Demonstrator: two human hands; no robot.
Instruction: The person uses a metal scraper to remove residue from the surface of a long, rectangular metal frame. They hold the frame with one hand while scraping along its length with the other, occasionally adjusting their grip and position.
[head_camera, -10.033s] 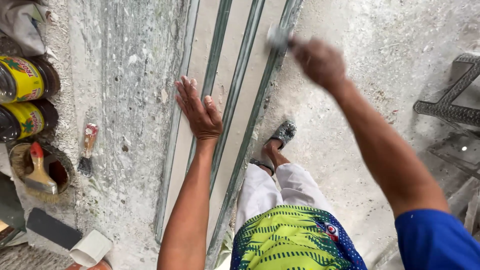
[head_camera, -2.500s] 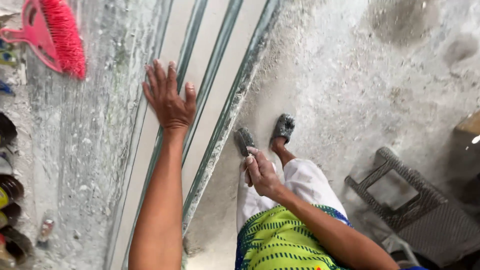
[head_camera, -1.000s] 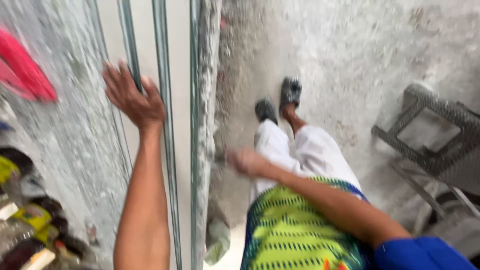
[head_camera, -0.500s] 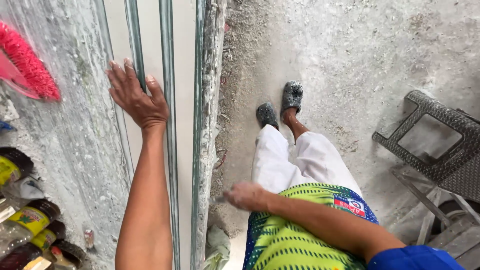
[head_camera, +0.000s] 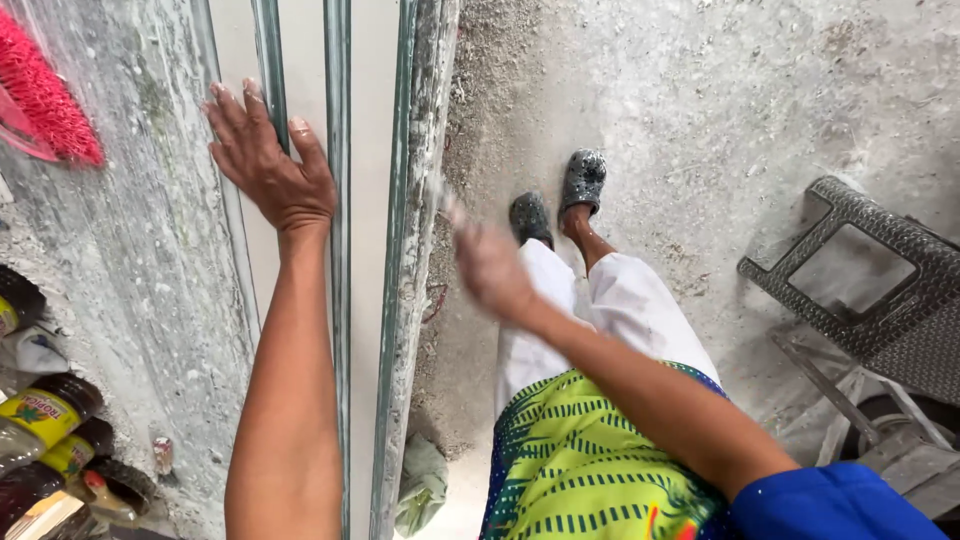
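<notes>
Grey-green metal strips (head_camera: 338, 200) run lengthwise over pale flat panels (head_camera: 372, 150), all lying on a dusty, plaster-crusted workbench (head_camera: 130, 260). My left hand (head_camera: 268, 170) is spread flat on that stack, palm down, fingers open and pointing away from me, w/ one strip passing right under the fingers. So nothing gripped, just pressing on the panels.

My right hand (head_camera: 490, 262) is off the bench edge, in the air above my legs, near the rough crusty edge (head_camera: 425, 200) of the table but not touching it afaict. It's blurred, looks empty w/ fingers loosely out, but can't say 100% bc of the blur.

Other stuff: red brush (head_camera: 45, 95) w/ stiff bristles top left on the bench. Bottom left there's a bunch of dark bottles w/ yellow labels (head_camera: 45, 420) crowded together. Down below, my feet in grey speckled clogs (head_camera: 560, 195) on a dusty concrete floor (head_camera: 700, 90), white trousers, green patterned top. Dark woven plastic stool (head_camera: 860, 270) sits tipped over on the right, well apart from the bench. Crumpled greenish rag (head_camera: 425, 485) lies on the floor at the foot of the bench.
</notes>
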